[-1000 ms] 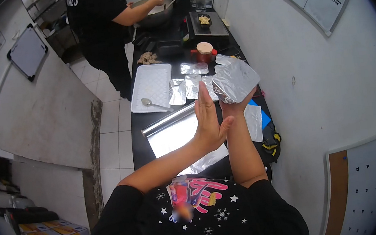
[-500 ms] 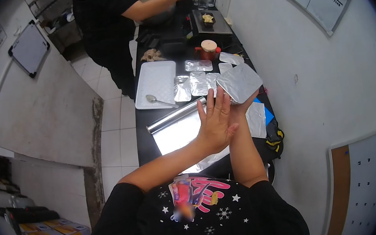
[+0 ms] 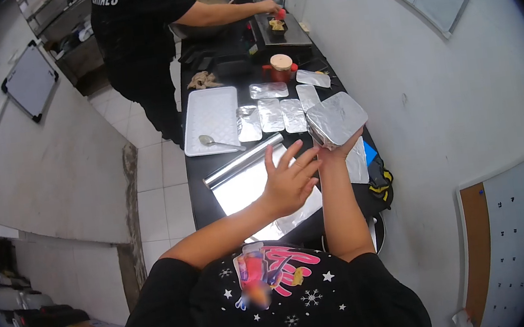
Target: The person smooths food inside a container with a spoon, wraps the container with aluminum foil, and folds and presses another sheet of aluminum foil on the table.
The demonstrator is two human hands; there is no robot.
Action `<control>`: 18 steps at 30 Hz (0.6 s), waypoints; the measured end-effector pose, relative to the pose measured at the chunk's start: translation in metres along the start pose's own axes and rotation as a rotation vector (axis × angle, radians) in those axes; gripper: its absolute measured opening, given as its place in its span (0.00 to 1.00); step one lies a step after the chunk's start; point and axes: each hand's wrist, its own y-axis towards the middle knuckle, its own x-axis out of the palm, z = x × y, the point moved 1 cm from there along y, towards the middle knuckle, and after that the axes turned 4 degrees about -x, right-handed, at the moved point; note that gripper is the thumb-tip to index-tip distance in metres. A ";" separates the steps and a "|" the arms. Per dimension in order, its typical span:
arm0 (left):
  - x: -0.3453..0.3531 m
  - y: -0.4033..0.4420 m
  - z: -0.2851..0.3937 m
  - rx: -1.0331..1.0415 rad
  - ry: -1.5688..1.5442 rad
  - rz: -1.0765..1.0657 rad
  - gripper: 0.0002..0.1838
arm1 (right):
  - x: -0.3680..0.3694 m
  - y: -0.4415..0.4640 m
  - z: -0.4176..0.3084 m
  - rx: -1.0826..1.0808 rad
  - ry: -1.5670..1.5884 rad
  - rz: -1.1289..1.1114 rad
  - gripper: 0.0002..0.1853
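Note:
My right hand (image 3: 340, 148) holds up a foil-covered container (image 3: 338, 118) from beneath, its fingers mostly hidden under it. Close by on the left, my left hand (image 3: 290, 180) is open with fingers spread, the fingertips near the container's lower edge; whether they touch it is unclear. Beneath my left hand lies a sheet of foil (image 3: 240, 195), with the foil roll (image 3: 244, 161) along its far edge. Several flat foil-covered packs, one of them a pack (image 3: 271, 115), rest on the black table beyond.
A white tray (image 3: 210, 114) with a spoon (image 3: 214, 142) stands at the left. Behind are a red container (image 3: 281, 71), a crumpled cloth (image 3: 202, 80) and a scale (image 3: 293, 36) bearing a small food tray (image 3: 277, 27). A co-worker (image 3: 139, 48) reaches there. A wall borders the right.
My left hand has turned and spread its fingers, drawing slightly away from the container. The co-worker's hand has moved from the pot area to the small food tray with something red.

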 end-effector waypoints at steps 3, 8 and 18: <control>-0.007 0.013 -0.006 -0.164 -0.289 0.263 0.36 | -0.013 0.003 -0.001 0.015 0.017 -0.094 0.29; -0.019 0.059 -0.017 -0.180 -0.332 0.274 0.61 | -0.008 -0.009 0.008 0.060 -0.044 -0.173 0.31; 0.007 0.049 -0.030 -0.205 -0.456 0.335 0.66 | -0.013 -0.014 0.026 0.176 0.134 -0.128 0.31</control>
